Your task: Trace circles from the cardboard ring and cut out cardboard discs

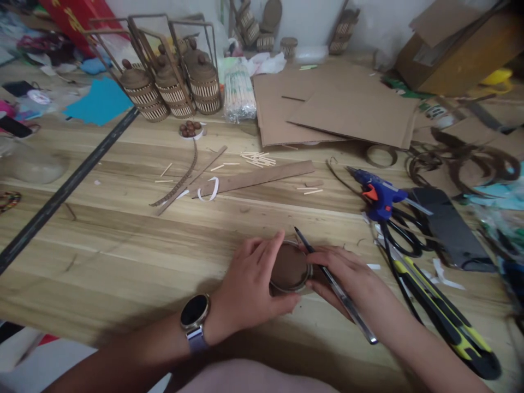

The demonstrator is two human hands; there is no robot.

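1. Our left hand (249, 278) curves around the left side of a rimmed disc (289, 267), thumb and fingers set well apart and its edge between them.
2. Our right hand (352, 273) has a pen (344, 300) caught in the fingers, slanting across the hand; its fingertips also meet the right edge of the disc.
3. The disc is between our two hands, close in front of us; we cannot tell whether it rests on the tabletop (123, 262) or is lifted slightly.
4. If we pressed too hard from both sides, the thin rim could bend out of round or come loose.
5. With the right hand gripping two things at once, the pen could slide, or its tip could leave a stray mark on the rim or on our left fingers.
6. The glue gun (380, 194) lies beyond our right hand, and its cord (395, 267) runs near our right forearm; a sweep of that arm could snag it and drag the gun. Whether the gun is hot, we cannot tell.
7. The knife (446, 316) lies just beside that forearm. An elbow swung outward could knock it, and we cannot make out whether its blade is out.
8. Loose sticks (257, 159) lie farther out; a careless reach could scatter them.
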